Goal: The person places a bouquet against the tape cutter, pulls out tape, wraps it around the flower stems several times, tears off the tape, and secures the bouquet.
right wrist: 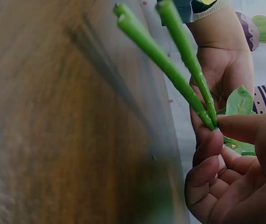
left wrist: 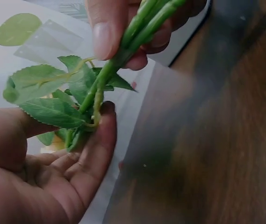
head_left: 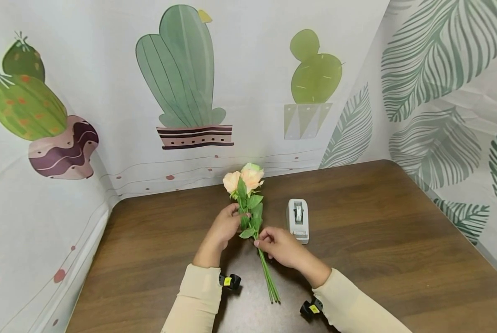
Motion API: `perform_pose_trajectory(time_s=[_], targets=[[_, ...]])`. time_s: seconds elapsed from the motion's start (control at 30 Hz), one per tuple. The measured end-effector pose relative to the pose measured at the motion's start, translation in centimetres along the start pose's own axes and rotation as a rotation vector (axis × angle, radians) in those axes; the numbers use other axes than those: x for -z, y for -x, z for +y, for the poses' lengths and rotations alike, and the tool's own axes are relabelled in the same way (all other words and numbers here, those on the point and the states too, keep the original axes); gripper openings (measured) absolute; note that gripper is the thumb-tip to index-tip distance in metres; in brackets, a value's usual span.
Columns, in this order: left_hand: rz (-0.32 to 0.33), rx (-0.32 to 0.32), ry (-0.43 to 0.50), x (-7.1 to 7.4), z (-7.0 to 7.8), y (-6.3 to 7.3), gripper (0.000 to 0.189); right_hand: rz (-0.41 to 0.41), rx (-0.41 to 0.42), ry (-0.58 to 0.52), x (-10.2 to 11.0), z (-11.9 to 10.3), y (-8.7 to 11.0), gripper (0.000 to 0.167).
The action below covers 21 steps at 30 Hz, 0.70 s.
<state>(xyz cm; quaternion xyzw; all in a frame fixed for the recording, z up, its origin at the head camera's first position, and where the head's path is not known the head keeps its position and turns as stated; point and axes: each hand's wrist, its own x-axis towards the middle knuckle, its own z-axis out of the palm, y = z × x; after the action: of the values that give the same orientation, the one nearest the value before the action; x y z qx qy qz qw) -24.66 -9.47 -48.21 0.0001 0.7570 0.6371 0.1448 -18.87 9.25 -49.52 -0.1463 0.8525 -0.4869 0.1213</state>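
Note:
A small bunch of peach roses [head_left: 252, 176] with green leaves [head_left: 256, 215] is held over the table, blooms toward the wall and bare stems [head_left: 269, 282] toward me. My left hand [head_left: 225, 225] holds the bunch at its leafy part, below the blooms; in the left wrist view its fingers [left wrist: 93, 168] curve behind the stems and leaves cover part of the thumb. Lower down, my right hand [head_left: 283, 247] pinches the stems together between thumb and fingertips. In the right wrist view the cut stem ends [right wrist: 165, 65] fan out beyond that pinch.
Just right of the bunch stands a white tape dispenser [head_left: 299, 221] on the brown wooden table [head_left: 377, 240]. A cloth printed with cacti and leaves [head_left: 256, 83] hangs behind the table's far edge. Each wrist wears a small black camera [head_left: 230, 281].

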Motion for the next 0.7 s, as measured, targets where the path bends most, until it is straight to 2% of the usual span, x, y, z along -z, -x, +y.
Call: perform_pose_trajectory(time_s=[0.2, 0.4, 0.7], targets=[[-0.013, 0.045, -0.108, -0.1, -0.8, -0.3, 0.031, -0.061, -0.004, 0.023, -0.3, 0.7, -0.1, 0.020], [-0.012, 0.057, -0.242, -0.1, -1.3, -0.3, 0.030, -0.091, -0.033, 0.033, -0.4, 1.1, 0.0, 0.019], [-0.008, 0.060, -0.289, 0.0, -1.8, -0.4, 0.033, -0.133, -0.047, 0.059, -0.4, 1.0, 0.3, 0.019]])
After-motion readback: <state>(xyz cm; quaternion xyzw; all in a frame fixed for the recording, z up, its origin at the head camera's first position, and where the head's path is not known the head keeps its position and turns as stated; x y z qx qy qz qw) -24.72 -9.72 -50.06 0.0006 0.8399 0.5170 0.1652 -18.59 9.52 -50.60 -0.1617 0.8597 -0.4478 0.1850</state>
